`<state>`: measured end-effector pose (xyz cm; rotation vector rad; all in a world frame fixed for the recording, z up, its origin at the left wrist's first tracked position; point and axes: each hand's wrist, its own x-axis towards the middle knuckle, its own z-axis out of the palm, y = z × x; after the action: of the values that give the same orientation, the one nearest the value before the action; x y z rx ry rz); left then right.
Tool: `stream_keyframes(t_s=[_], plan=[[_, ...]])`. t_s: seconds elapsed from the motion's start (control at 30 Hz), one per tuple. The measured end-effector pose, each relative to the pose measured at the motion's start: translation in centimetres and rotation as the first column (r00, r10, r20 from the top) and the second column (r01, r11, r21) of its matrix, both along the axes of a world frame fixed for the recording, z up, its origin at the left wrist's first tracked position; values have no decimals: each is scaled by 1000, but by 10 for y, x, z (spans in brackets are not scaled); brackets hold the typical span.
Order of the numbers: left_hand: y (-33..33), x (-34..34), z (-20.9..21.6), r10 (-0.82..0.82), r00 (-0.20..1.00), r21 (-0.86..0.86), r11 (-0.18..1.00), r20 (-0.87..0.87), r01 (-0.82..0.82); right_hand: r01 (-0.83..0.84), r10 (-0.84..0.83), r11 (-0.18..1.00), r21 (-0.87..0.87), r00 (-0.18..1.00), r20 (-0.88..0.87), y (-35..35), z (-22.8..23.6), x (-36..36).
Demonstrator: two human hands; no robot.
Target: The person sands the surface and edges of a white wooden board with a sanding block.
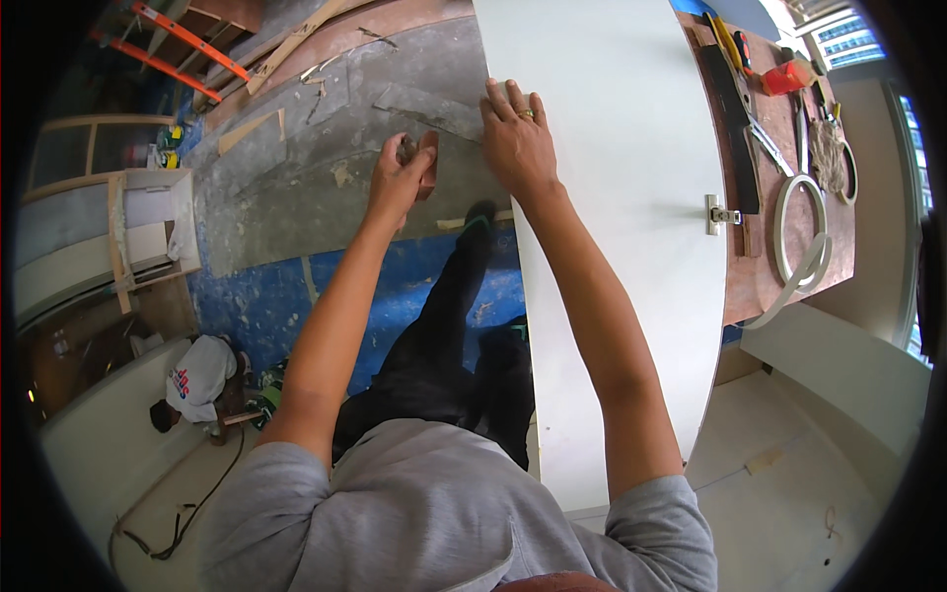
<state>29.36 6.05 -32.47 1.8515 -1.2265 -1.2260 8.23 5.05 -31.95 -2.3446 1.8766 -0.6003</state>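
My left hand (395, 183) is closed around a small reddish-brown block (428, 166), held in the air just left of a long white door panel (621, 286). A dark part shows between the fingers, but I cannot make out what it is. My right hand (518, 138) lies on the panel near its left edge, fingers stretched forward, with a ring on one finger. A metal hinge (718, 215) is fitted at the panel's right edge.
Right of the panel, a wooden worktop (834, 261) carries hand tools, a red bottle (786, 78) and a white edging roll (781, 232). An orange ladder (187, 49) lies far left. Another person (202, 380) crouches at lower left beside a cable (182, 533). Blue sheeting (237, 301) covers some floor.
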Motion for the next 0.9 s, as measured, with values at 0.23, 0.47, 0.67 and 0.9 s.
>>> stream_keyframes(t_s=[0.23, 0.47, 0.67, 0.9], plan=[[-49, -60, 29, -54, 951, -247, 960, 304, 133, -4, 4, 1000, -11, 999, 35, 86, 1, -11], [-111, -101, 34, -9, 904, -451, 865, 428, 222, -86, 79, 996, 35, 981, 179, 189, 15, -22], [-119, -120, 35, -13, 865, -472, 833, 501, 287, -158, 142, 987, 40, 952, 270, 245, 17, -43], [-128, -125, 46, -54, 815, -363, 877, 577, 316, 172, -188, 977, 125, 973, 132, 261, 12, -99]])
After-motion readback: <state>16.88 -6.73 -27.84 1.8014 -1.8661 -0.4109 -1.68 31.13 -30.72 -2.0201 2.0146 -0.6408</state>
